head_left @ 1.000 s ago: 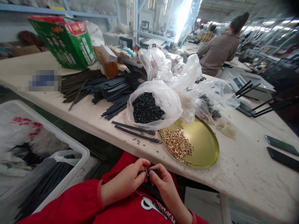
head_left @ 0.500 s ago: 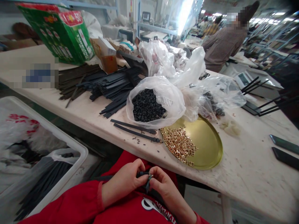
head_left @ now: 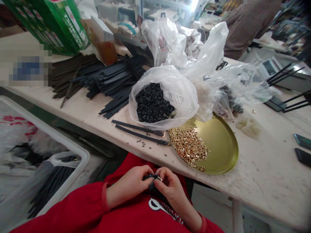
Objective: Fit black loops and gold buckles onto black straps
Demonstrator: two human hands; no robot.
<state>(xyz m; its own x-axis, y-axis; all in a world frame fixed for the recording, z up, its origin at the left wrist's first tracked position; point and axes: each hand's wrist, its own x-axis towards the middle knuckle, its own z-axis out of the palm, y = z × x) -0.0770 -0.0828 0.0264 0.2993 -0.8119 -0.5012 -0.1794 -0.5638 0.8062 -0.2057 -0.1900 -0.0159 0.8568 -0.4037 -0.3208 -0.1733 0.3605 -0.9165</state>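
Observation:
Close to my body, my left hand [head_left: 132,182] pinches a black strap [head_left: 151,185] between thumb and fingers. At that strap's end sits a small gold buckle [head_left: 159,178], which my right hand [head_left: 170,187] grips with thumb and fingertips; part of it is hidden. Beyond my hands, two black straps with gold buckles, one of them a nearer strap [head_left: 141,134], lie side by side on the table. A pile of gold buckles [head_left: 190,147] covers the left part of a round gold tray [head_left: 222,152]. Small black loops [head_left: 153,105] fill an open plastic bag [head_left: 188,108].
Long black strips [head_left: 109,79] are heaped at the back left, before a green box [head_left: 55,26]. More plastic bags [head_left: 165,42] stand behind. Two phones, one a dark phone [head_left: 303,157], lie at right. A white bin [head_left: 85,158] stands at lower left. A person [head_left: 250,26] is beyond.
My view has tipped downward and come closer to the table. My hands remain together on the strap; the buckle end has turned and now points more to the right.

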